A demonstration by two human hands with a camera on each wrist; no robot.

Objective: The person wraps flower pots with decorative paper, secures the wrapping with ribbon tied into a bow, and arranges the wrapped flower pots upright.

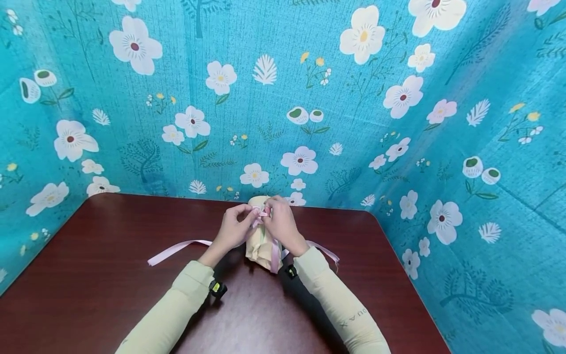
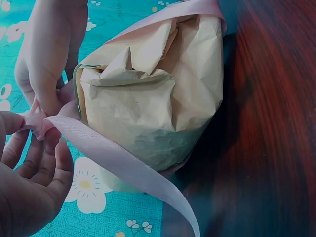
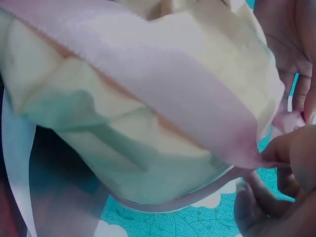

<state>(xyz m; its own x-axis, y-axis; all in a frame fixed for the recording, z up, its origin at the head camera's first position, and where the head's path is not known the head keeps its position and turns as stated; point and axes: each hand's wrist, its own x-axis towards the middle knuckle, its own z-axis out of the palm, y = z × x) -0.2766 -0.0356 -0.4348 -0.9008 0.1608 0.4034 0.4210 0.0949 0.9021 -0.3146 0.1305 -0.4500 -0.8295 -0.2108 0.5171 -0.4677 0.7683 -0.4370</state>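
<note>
A bundle wrapped in cream paper (image 1: 255, 248) lies on the table, its crumpled, folded end (image 2: 138, 103) facing the left wrist camera. Pink ribbon (image 2: 118, 153) runs around it and gathers near its top. My left hand (image 1: 233, 227) pinches the gathered ribbon between thumb and fingers. Close beside it, my right hand (image 1: 283, 225) pinches another part of the same ribbon; in the right wrist view its fingers (image 3: 276, 153) draw the band together at the bundle's edge. The knot area is partly hidden by the fingers.
Loose ribbon tails trail over the dark red table (image 1: 110, 255), one to the left (image 1: 177, 249) and one to the right (image 1: 326, 251). A blue flowered cloth (image 1: 265, 137) hangs behind the table and along its right side. Small black cameras (image 1: 217, 288) sit at both wrists.
</note>
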